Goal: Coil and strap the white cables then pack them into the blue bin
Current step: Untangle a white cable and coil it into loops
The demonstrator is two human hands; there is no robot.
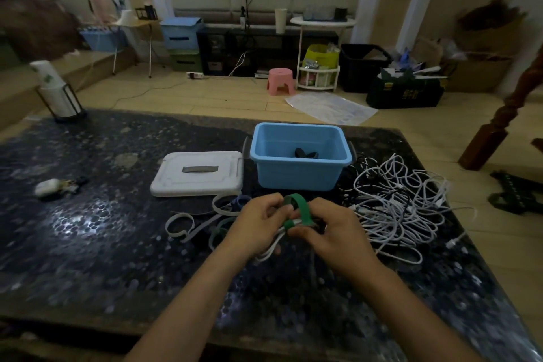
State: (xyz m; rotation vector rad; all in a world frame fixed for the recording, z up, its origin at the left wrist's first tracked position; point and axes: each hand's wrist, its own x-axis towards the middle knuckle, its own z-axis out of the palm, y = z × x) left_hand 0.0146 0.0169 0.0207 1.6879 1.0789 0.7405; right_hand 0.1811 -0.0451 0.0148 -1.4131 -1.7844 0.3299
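Note:
A coiled white cable (271,248) hangs between both hands just above the dark table, in front of the blue bin (299,169). My left hand (255,222) grips the coil from the left. My right hand (329,228) pinches a green strap (298,210) that loops over the coil. The blue bin stands open with a dark bundle (306,153) inside. To the right lies a tangled heap of white cables (402,203).
The bin's white lid (198,173) lies flat left of the bin. Loose grey and blue straps (202,219) lie left of my hands. A small white object (48,186) sits at the table's left; a cup holder (58,91) stands at the far left corner.

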